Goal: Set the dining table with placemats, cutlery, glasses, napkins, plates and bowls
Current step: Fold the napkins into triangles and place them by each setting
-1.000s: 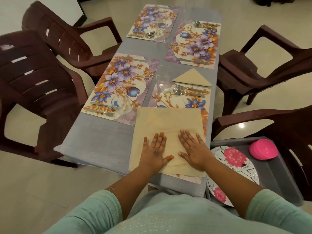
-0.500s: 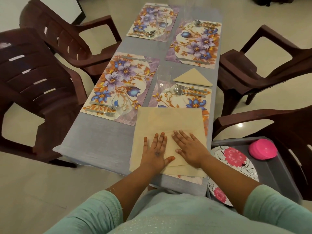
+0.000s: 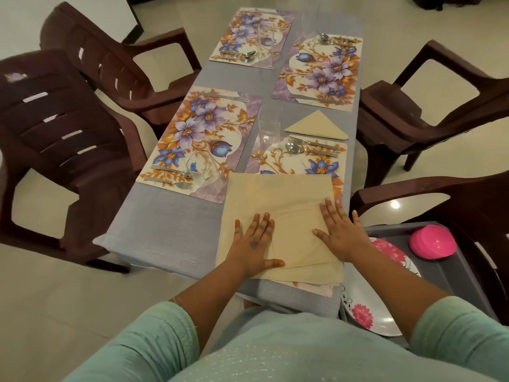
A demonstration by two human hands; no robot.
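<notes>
The right hand has slid rightward across the napkin; both grips, left hand included, stay spread flat.

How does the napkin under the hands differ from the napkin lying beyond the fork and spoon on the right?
The near napkin lies spread as a large square; the far napkin is folded into a small triangle. The near one partly covers a placemat and sits on more beige sheets; the far one lies alone on the tablecloth. The left hand and right hand press flat on the near one; nothing touches the far one. Both are plain beige.
</notes>
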